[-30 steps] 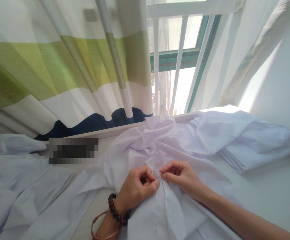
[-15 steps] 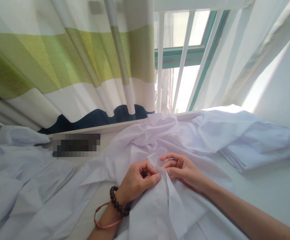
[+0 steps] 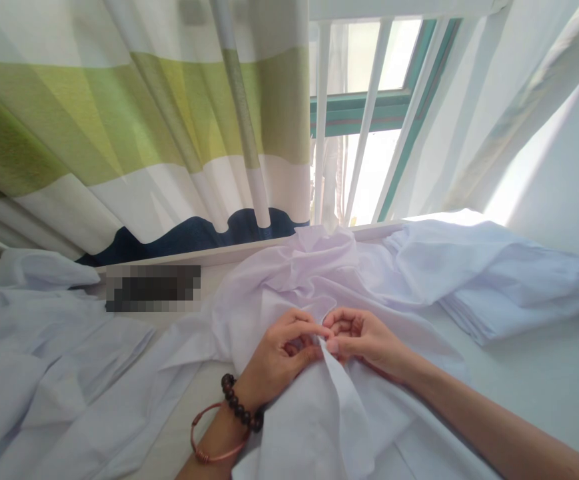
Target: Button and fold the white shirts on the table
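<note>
Under 2 hands (image 3: 282, 357), the white garment (image 3: 302, 427) runs lengthwise toward the window (image 3: 393, 111).

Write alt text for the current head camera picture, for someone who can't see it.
A person's left hand and right hand hold the edge of a white cloth together. More white fabric lies to either side, before a striped curtain and barred window.

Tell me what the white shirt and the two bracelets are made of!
White shirt: probably smooth woven cotton or a blend, given its soft creases. Beaded bracelet: perhaps polished wood; dark, rounded, faintly gleaming. Coppery bangle: maybe metal, slightly shiny, reddish.
</note>
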Available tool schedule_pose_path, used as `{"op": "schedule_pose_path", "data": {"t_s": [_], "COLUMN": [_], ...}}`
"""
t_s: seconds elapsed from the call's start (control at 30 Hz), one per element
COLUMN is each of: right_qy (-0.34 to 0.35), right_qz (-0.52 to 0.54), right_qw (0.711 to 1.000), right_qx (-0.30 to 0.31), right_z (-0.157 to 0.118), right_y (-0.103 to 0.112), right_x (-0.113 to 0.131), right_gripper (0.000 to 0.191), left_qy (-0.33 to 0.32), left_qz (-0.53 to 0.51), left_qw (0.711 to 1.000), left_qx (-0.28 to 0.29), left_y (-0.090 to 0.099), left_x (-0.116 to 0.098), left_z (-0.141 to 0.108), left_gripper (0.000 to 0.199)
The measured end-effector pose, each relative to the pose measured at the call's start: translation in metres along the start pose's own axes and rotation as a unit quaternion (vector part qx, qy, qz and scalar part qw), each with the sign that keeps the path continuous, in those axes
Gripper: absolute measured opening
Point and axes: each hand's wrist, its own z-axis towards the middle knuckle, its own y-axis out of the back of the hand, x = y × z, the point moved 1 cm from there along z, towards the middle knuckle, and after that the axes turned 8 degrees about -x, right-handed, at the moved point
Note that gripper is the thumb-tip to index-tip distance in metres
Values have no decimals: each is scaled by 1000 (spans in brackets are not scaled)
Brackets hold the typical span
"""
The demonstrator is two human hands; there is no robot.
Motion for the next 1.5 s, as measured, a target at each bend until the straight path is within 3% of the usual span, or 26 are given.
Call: {"op": "schedule_pose_path", "data": {"t_s": [0.27, 0.53, 0.93, 1.23, 1.5], "right_qy": [-20, -14, -17, -13, 17], "right_qz": [8, 11, -13, -46, -131], "right_qw": [1000, 1000, 1000, 999, 990], "right_qx": [-16, -4, -11, -3, 54], "right_z": [-2, 0, -1, -1, -5], "right_y": [-2, -2, -2, -1, -6], "right_x": [4, 3, 4, 5, 6], "right_gripper": [30, 28, 30, 28, 34], "left_qy": [-35, -49, 35, 0, 0], "left_qz": [36, 31, 31, 52, 53], "left_qw": [997, 997, 998, 998, 998], "left_qx": [-51, -47, -46, -38, -14], "left_y": [4, 2, 0, 0, 0], "left_x": [-2, -5, -5, -3, -4], "left_z": [2, 3, 3, 2, 4], "left_gripper": [8, 9, 7, 9, 11]}}
